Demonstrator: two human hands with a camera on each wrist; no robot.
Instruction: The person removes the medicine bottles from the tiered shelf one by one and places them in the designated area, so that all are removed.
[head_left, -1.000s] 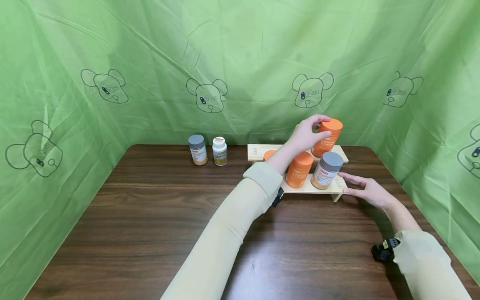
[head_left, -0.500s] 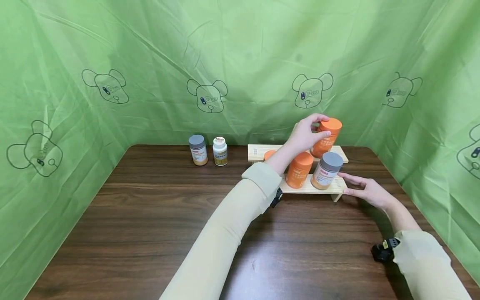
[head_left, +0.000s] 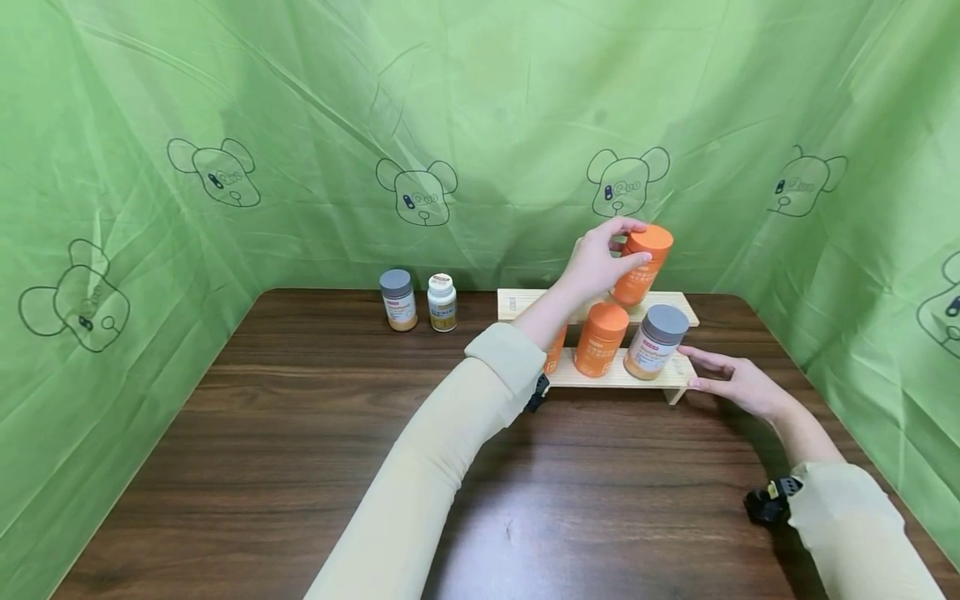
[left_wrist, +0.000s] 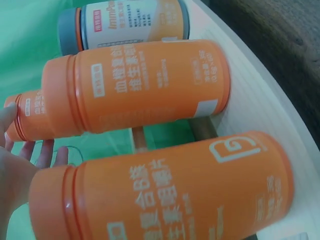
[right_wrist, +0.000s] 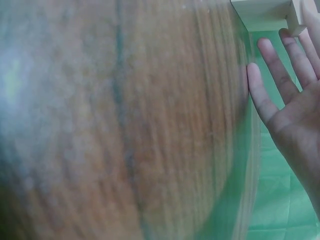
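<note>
Head view — left hand (head_left: 591, 263) grips a tilted orange jar (head_left: 642, 271), right hand (head_left: 738, 387) — spread — touches the rack's right edge (head_left: 681, 372).

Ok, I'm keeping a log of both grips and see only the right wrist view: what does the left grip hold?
Observer: The left grip holds an orange jar near its lid.
Operator: Where is that jar?
Observer: Over the upper shelf; whether its base touches, I can't tell.
Operator: Anything on the level below?
Observer: On the lower shelf stand two other orange jars and, right of them in the head view, a grey-lidded jar.
</note>
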